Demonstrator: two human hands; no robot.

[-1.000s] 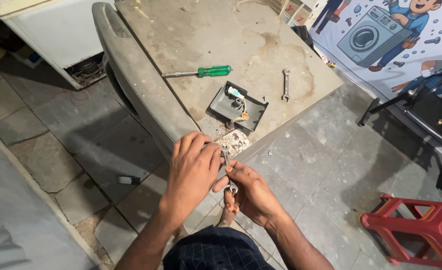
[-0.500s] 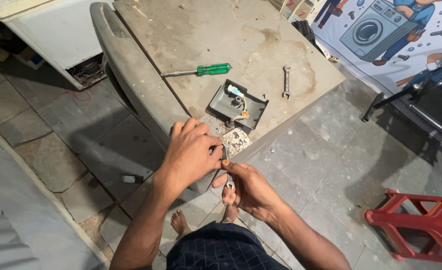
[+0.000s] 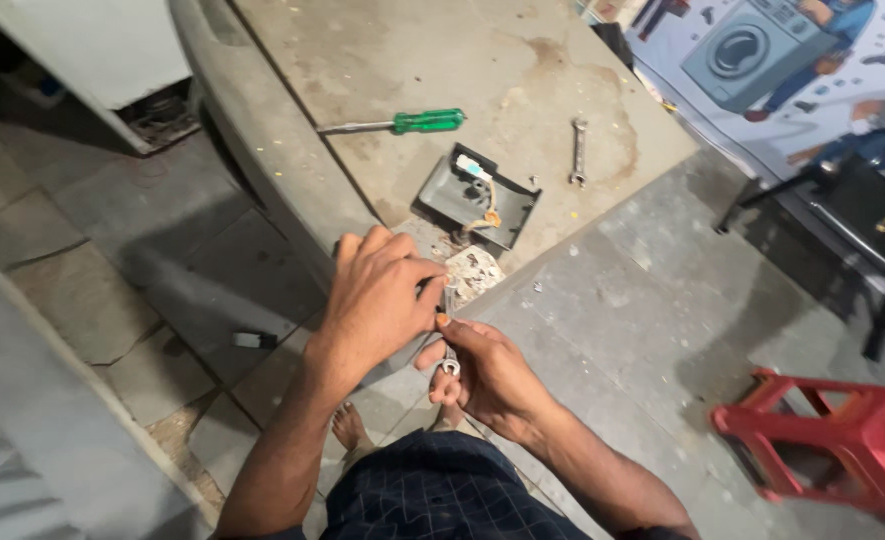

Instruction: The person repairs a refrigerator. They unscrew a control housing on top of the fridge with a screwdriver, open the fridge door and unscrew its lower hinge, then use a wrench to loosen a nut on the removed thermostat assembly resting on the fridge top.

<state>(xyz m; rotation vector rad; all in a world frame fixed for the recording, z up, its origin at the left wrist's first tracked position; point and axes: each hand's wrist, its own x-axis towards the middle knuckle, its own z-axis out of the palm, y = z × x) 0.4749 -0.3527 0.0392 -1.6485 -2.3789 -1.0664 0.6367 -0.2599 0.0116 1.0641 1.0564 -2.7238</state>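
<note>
My left hand (image 3: 378,295) and my right hand (image 3: 488,375) are closed together on a small metal wrench (image 3: 450,345) held upright just in front of my lap. The left fingers pinch its upper part, which they hide; its open jaw shows below, against my right thumb. Just beyond the hands lies a small whitish circuit piece (image 3: 475,270) at the corner of a large dusty panel (image 3: 523,70) lying flat. A grey open plastic box (image 3: 463,205) with wires inside sits on the panel behind it.
A green-handled screwdriver (image 3: 403,123) and a second small spanner (image 3: 579,150) lie on the panel. A red plastic stool (image 3: 828,440) stands at the right. A white appliance (image 3: 93,45) is at top left, a small dark object (image 3: 255,341) on the tiled floor.
The view has drifted a little. Both hands stay together on the wrench and have shifted slightly toward my lap; nothing was let go.
</note>
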